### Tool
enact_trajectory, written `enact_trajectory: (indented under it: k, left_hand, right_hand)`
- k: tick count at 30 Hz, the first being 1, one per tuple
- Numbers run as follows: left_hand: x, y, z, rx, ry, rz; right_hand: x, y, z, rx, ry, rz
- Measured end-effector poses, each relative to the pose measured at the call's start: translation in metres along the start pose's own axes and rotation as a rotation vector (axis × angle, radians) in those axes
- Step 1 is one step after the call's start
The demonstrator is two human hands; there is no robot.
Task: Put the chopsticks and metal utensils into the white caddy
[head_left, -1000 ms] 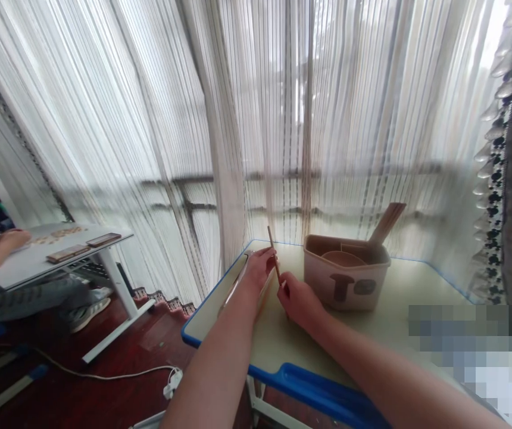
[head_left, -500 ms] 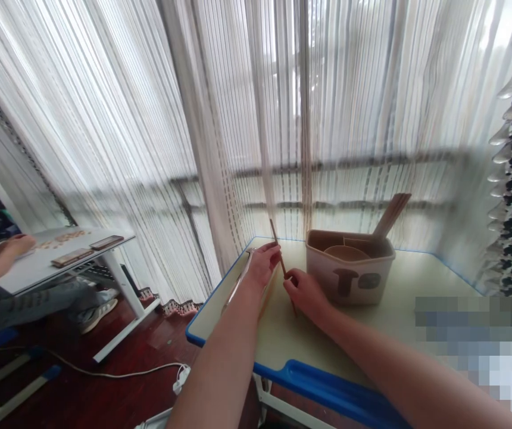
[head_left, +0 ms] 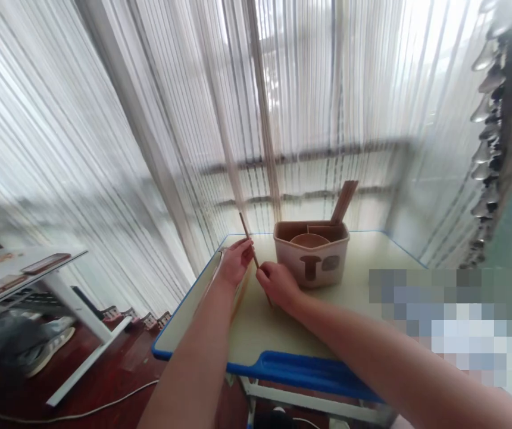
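My left hand (head_left: pixel 234 264) and my right hand (head_left: pixel 276 285) meet over the left part of a pale table (head_left: pixel 256 333) with a blue rim. Both are closed on thin brown chopsticks (head_left: pixel 246 231) that slant up to the left between them. Under my left hand lies a long flat clear packet (head_left: pixel 240 293) near the table's left edge. Just right of my hands stands a beige plastic tub (head_left: pixel 312 253) with a mushroom picture, holding a round brown dish and several upright wooden sticks (head_left: pixel 344 201).
Sheer striped curtains (head_left: pixel 158 119) hang behind the table. A white desk (head_left: pixel 24 274) with flat wooden pieces stands at the left, above a shoe (head_left: pixel 41 351) on the dark red floor. A cable (head_left: pixel 59 411) runs along the floor. A dark beaded drape (head_left: pixel 501 119) hangs at the right.
The view has swung to the right, so the table and tub sit further left in the picture. My hands keep the same hold on the chopsticks. The other person's arm at the left has left the picture.
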State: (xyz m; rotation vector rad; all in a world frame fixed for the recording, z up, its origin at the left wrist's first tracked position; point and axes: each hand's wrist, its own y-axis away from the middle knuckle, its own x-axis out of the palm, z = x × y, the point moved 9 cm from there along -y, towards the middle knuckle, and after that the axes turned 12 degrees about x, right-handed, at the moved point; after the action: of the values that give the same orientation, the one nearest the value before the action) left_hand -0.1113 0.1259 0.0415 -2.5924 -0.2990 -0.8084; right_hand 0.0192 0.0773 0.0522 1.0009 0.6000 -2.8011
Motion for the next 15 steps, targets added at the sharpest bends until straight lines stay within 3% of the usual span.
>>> enact_trajectory:
  k: [4,8,15]
  left_hand:
    - [0.017,0.008,-0.027,0.134,-0.053,-0.013]
    - [0.042,0.02,-0.064,0.241,-0.046,-0.066]
    - [0.125,0.023,-0.108,0.36,-0.033,0.102]
  right_hand:
    - [-0.011,0.004,0.009,0.006,0.006,-0.003]
    - [-0.035,0.013,0.037,-0.067,0.089,-0.053]
    - [-0.11,0.014,0.069,-0.193,0.146,-0.246]
